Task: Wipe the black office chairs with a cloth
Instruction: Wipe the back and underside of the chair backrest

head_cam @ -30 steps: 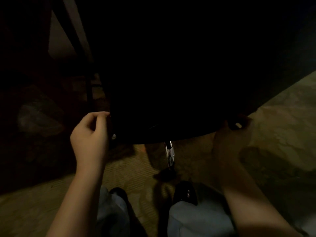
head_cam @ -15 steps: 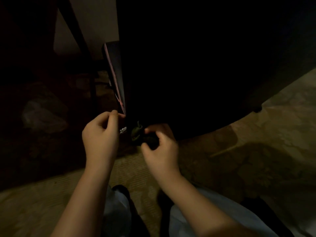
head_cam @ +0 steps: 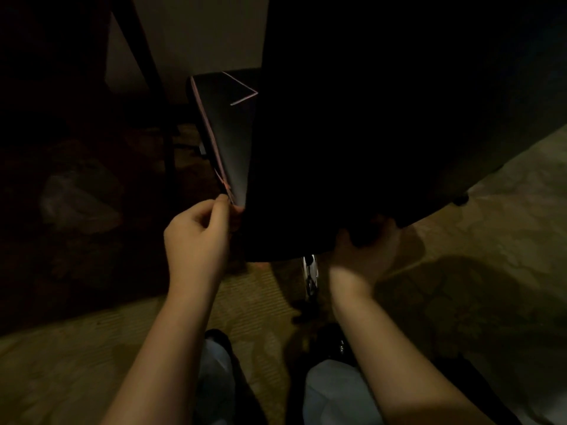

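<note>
The black chair (head_cam: 368, 118) fills the dark upper right, its lower edge just above both hands. The left hand (head_cam: 196, 237) pinches the corner of the pink seam (head_cam: 211, 142), and the right hand (head_cam: 362, 259), blurred, curls round a dark wad at that edge, seemingly the cloth (head_cam: 363, 239). To wipe well, use the pinch to steady the chair and draw the cloth along the edge in overlapping strokes, since the dim light likely hides missed patches.

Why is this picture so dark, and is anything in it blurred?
Head view: dim light reaches little but the carpet; the black chair is a nearly featureless mass; the left hand, pinching its stitched edge, is sharp; the right hand is motion-blurred and shadowed, its grip unclear.
</note>
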A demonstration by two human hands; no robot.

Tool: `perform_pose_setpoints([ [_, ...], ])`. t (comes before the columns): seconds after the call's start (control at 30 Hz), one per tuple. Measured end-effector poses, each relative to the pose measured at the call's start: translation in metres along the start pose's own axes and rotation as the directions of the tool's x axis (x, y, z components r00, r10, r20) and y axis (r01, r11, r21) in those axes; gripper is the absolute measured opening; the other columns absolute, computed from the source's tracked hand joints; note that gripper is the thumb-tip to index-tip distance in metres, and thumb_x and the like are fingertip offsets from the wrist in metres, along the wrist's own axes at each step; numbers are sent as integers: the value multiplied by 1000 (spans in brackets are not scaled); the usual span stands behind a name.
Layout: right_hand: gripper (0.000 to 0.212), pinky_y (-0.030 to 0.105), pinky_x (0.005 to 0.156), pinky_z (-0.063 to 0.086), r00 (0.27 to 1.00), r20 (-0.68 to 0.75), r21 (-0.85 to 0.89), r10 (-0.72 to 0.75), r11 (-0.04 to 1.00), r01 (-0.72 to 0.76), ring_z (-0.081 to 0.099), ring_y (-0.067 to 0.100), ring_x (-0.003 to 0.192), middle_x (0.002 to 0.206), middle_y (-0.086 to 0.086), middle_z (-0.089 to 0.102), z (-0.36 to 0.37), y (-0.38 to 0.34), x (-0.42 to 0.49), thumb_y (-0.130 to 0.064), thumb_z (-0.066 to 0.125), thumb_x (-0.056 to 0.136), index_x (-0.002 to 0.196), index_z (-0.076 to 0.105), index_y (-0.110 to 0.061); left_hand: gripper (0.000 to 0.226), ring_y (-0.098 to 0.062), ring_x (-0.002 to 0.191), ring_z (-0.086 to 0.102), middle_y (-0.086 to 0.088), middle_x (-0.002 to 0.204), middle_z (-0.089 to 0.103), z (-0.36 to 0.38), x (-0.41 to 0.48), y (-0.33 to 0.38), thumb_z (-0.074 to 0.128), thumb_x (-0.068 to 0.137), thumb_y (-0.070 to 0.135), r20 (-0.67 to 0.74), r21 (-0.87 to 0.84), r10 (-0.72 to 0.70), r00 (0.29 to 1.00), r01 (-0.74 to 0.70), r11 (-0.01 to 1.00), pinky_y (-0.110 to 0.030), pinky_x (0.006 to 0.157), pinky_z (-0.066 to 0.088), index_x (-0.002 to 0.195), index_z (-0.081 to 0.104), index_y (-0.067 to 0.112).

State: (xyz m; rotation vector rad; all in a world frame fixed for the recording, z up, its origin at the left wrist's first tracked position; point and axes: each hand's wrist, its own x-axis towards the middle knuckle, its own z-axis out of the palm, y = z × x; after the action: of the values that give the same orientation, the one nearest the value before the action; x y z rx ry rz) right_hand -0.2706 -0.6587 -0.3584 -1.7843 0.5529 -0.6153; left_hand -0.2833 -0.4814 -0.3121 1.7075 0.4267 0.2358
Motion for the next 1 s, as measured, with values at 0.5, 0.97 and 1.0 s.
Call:
perform_pose_setpoints([
  [0.5,27,0,78,40,825,447,-88,-346,901,426,53,6,96,108,3,58,21,-44,-62,-9,68,80,103,61,-23,32,2,71,63,15,70,70,3,2,-5,50,99,33,-49,3,12,999,-12,1000,-31,69,50,74,71,29],
  [0.97,19,33,64,57,383,673,1,-633,518,855,59,22,97,104,9,66,44,42,-61,1,59,79,93,69,-6,60,-17,80,70,-5,77,74,5,6,-12,27,104,42,-21,-94,-38,999,36,995,-29,74,49,75,72,14],
  [1.0,22,30,63,56,419,767,-76,-487,578,812,60,21,95,103,7,65,42,59,-64,3,62,76,94,68,-8,60,-17,81,71,-4,78,74,5,6,-13,27,104,41,-7,-111,-52,999,50,992,-27,73,50,76,72,13],
])
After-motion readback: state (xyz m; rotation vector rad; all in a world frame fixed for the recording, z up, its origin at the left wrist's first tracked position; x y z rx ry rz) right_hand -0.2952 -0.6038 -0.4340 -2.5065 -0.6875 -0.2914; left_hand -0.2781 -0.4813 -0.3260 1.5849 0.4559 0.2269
